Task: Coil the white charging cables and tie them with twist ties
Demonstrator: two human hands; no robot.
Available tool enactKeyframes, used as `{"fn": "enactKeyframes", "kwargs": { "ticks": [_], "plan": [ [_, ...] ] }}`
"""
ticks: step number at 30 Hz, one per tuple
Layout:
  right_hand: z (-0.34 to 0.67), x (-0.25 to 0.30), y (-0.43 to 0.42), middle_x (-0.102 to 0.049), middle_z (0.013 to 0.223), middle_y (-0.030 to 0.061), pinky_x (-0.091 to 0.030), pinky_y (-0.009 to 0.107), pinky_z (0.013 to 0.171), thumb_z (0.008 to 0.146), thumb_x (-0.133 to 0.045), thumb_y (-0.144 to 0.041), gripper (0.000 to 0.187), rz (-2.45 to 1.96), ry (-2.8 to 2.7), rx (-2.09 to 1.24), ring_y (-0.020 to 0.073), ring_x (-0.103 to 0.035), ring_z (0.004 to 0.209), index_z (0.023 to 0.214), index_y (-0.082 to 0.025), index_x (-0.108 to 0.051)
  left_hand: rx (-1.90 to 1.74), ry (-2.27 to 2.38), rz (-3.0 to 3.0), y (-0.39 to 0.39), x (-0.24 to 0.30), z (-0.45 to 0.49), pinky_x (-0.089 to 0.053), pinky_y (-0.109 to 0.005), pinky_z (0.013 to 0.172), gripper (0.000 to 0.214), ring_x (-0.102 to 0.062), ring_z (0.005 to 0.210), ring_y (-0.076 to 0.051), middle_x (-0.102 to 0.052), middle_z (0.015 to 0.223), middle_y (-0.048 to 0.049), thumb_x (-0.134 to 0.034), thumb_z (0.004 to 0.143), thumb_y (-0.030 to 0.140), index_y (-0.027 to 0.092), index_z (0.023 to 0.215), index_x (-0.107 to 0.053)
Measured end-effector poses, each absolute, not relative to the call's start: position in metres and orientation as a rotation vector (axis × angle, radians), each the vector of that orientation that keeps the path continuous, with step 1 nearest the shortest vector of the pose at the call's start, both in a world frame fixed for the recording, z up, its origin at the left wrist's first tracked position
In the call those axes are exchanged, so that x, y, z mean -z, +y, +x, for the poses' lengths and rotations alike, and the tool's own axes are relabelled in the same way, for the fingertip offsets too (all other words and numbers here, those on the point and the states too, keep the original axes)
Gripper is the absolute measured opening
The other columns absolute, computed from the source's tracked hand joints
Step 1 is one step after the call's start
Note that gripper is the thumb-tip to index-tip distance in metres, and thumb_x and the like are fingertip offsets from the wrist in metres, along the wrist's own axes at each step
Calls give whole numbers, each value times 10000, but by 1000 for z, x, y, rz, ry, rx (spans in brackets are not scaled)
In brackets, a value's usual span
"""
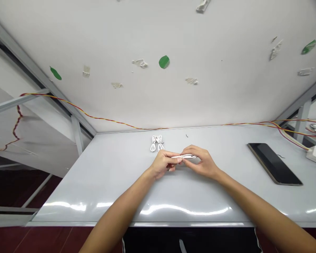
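The left hand [163,163] and right hand [200,162] pinch a folded white cable [184,156] between their fingers, over the desk [107,168]. A bundled white cable [156,143] lies just ahead of the hands, a tablet [274,164] well to their right

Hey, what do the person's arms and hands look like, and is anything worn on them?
The left forearm and right forearm are bare, with no sleeve, watch or bracelet. The left hand and right hand wear no gloves, and no markings show.

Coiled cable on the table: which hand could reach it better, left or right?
Probably the left hand: it is nearer, just in front of the coiled cable. The right hand is farther off. Both are pinching a white cord.
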State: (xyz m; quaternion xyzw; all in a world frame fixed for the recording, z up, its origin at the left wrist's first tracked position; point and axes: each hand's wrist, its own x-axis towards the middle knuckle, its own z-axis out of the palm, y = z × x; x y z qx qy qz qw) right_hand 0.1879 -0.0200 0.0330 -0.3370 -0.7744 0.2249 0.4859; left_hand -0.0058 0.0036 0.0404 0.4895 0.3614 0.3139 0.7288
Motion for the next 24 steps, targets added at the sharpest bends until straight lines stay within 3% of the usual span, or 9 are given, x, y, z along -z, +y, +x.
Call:
{"fn": "enactKeyframes", "kwargs": {
  "ticks": [11,17,24],
  "plan": [
    [192,-31,-17,-679,854,40,-542,344,687,870,-628,-249,82,-889,-1879,-545,187,-650,762,917,-243,-696,-609,771,1112,4,-39,-7,-257,-220,472,425,-392,581,-69,-607,759,-44,-843,683,402,130,1002,-774],
    [193,-34,-17,-672,818,28,-530,333,679,843,-643,-218,51,-888,-1877,-614,175,-639,740,868,-229,-686,-568,764,1118,4,-41,-7,-260,-223,467,387,-344,549,-56,-609,745,-37,-823,696,435,131,930,-776],
    [193,-35,-19,-674,814,32,-527,336,669,848,-632,-188,75,-836,-1922,-541,173,-633,728,883,-226,-686,-530,772,1203,6,-42,-9,-369,-210,491,402,-480,661,-102,-670,896,-96,-722,795,495,117,926,-768]
  ]
}}
